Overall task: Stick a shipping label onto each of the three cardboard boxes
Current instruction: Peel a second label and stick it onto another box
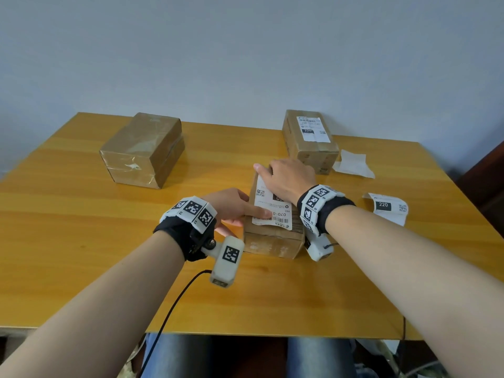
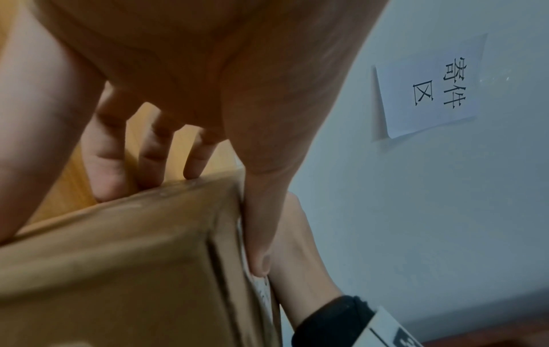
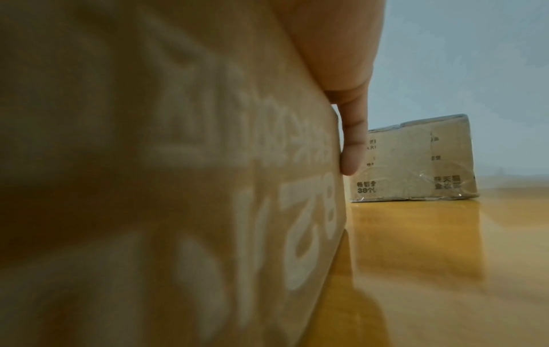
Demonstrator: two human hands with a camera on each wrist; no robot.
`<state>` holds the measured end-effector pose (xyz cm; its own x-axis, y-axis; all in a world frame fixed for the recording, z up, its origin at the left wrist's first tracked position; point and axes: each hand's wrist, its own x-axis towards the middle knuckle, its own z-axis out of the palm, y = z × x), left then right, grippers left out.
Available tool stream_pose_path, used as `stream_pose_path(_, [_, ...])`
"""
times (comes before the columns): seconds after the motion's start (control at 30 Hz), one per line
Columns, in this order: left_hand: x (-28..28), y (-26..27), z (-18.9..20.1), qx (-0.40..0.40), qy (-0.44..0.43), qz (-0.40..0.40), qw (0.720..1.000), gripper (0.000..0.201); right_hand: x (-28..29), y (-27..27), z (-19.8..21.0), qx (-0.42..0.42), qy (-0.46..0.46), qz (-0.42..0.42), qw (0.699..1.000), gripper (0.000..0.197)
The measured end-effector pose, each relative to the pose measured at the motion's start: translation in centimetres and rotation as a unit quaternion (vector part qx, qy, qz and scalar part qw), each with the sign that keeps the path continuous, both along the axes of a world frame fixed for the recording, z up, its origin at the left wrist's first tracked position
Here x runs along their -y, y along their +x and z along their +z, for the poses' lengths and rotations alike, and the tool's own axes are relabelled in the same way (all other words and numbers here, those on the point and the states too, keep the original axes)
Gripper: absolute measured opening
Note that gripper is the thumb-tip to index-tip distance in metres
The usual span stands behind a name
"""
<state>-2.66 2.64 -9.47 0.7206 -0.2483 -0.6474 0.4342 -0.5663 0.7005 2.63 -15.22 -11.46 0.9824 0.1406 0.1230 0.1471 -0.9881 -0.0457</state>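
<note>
Near box [image 1: 275, 242] sitting mid-table, short front face toward the table's near edge, shipping label [image 1: 272, 207] lying across its top. Left hand [image 1: 231, 207] at the box's left side, index finger stretched flat over the label's near-left corner, pressing it down; other fingers [image 2: 154, 152] straight against the box's left wall in the left wrist view. Nothing clenched there, just flat pressure. Right hand [image 1: 289, 181] spread palm-down over the label's far half, fingertips reaching the box's far top edge, one finger [image 3: 353, 145] dropping down past that edge in the right wrist view. Flat and pressing too, not wrapped round anything.

Plenty of bare wooden table [image 1: 81, 241] to the left and along the front edge. Far left, an unlabelled box [image 1: 141, 151], taped shiny, well apart from the hands. Far right, a labelled box [image 1: 311, 140] close to the table's back edge, its own white label [image 1: 312, 129] stuck on top. Just beside it on the right, a crumpled backing sheet [image 1: 353, 163]. Nearer the right edge, a loose label [image 1: 387, 207] curling up at one end, marked 220, just beyond the right wrist. Boxes all closed, contents hidden. Paper sign [image 2: 431, 84] on the wall behind.
</note>
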Motion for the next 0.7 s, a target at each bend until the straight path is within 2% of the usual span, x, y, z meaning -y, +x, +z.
stream_pose_path(0.2, [-0.1,0.5,-0.3,-0.010,-0.011,-0.006,1.000,0.058,0.0,1.8,0.1,-0.007,-0.016,-0.009,1.000,0.079])
stream_pose_path(0.47, [-0.3,1.0,-0.6,-0.028,-0.021,0.001,0.999,0.099,0.5,3.3,0.1,0.009,0.024,0.001,1.000,0.071])
stream_pose_path(0.7, [-0.1,1.3,-0.4,-0.029,-0.034,0.008,0.999,0.080,1.2,4.7,0.2,0.023,0.072,-0.016,0.997,0.069])
